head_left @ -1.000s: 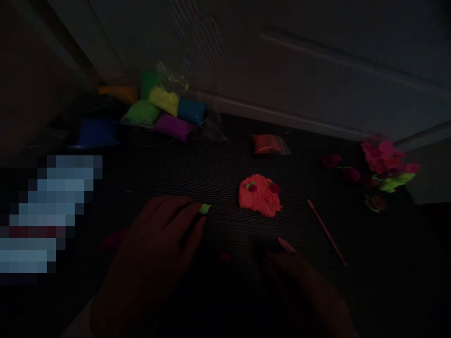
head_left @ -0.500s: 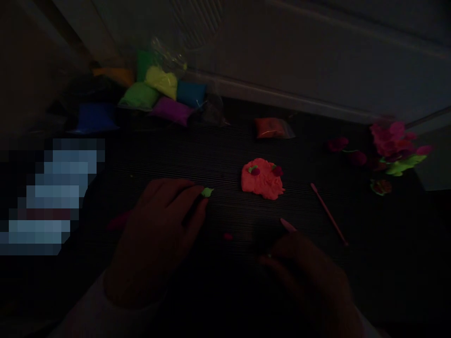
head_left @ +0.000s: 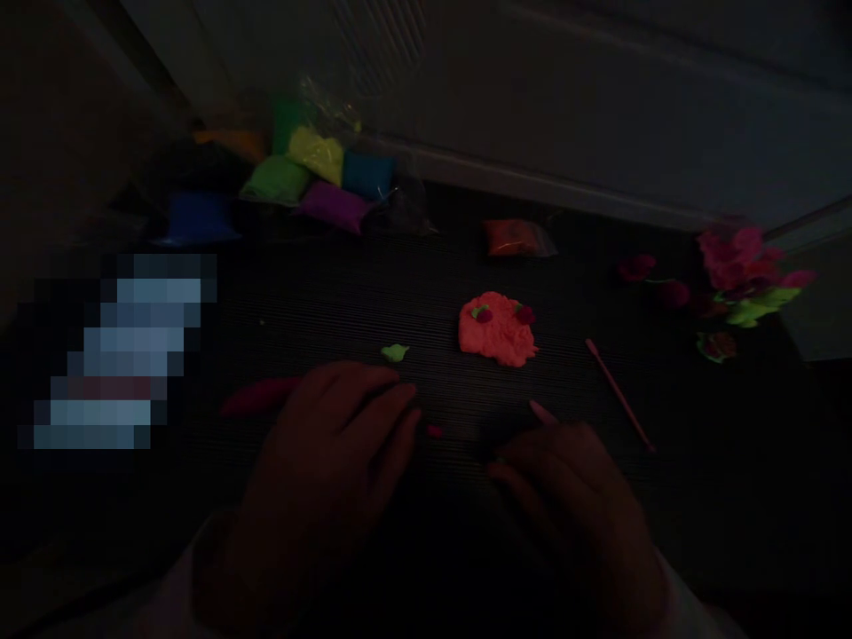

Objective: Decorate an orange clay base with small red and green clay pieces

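Observation:
In dim light, my left hand (head_left: 339, 435) hovers over the dark table, fingers stretched and slightly apart, holding nothing. Just beyond its fingertips lies a small green piece of clay (head_left: 395, 353), and a tiny pink piece of clay (head_left: 435, 431) is to their right. A long magenta clay piece (head_left: 259, 397) is partly covered by this hand. Thumb and forefinger of my right hand (head_left: 572, 488) pinch a tiny bit of green clay (head_left: 500, 459). The tip of a pink tool (head_left: 543, 412) sticks out beyond that hand; the rest is hidden.
A flattened coral clay slab (head_left: 489, 342) bears two dark red pieces with green tops. Right of it lies a pink stick tool (head_left: 619, 392). Clay flowers (head_left: 738, 266) are at far right. An orange clay packet (head_left: 517, 238) and several colored packets (head_left: 333, 206) line the back.
My left hand has let go of the green clay piece and moved toward me and right, near the tiny pink piece. My right hand keeps its pinch. The view has shifted slightly.

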A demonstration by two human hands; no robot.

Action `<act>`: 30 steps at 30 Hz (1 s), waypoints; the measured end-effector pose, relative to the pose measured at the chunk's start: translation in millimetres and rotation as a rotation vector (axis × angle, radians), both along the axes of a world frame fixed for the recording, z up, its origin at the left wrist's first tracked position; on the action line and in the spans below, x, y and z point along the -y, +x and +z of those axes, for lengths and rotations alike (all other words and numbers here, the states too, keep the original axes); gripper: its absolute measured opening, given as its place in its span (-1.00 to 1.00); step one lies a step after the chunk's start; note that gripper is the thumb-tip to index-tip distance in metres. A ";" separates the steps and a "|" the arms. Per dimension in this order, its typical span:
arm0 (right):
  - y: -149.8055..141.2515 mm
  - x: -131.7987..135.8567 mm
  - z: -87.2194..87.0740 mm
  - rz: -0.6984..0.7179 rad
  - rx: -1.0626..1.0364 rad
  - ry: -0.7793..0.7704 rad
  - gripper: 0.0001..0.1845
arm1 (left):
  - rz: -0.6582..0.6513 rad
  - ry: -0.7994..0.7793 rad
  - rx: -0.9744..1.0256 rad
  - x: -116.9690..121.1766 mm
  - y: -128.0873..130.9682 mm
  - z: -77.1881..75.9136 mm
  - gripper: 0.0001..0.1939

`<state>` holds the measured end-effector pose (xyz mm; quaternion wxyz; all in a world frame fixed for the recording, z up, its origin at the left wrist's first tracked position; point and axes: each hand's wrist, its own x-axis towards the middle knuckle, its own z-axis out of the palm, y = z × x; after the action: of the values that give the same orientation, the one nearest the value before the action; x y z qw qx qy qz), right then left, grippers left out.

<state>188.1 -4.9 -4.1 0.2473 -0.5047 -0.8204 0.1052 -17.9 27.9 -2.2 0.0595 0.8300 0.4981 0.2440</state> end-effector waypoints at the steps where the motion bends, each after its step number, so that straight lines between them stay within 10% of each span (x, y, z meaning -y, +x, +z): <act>1: -0.3 -0.1 -0.2 0.001 0.000 0.003 -0.94 | -0.009 -0.011 0.017 4.7 2.0 -1.4 -0.85; 24: 13.9 26.0 -6.3 0.053 0.555 0.096 -0.59 | 0.028 -0.051 0.178 14.5 7.7 -8.5 -0.86; 30: 11.8 34.0 -9.2 -0.012 0.424 0.004 -0.58 | 0.021 -0.049 0.187 12.2 8.5 -8.7 -0.86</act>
<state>199.8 -38.9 -13.2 0.0707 -0.5198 -0.8513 -0.0065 -9.3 15.7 -10.9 0.1235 0.7966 0.5048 0.3086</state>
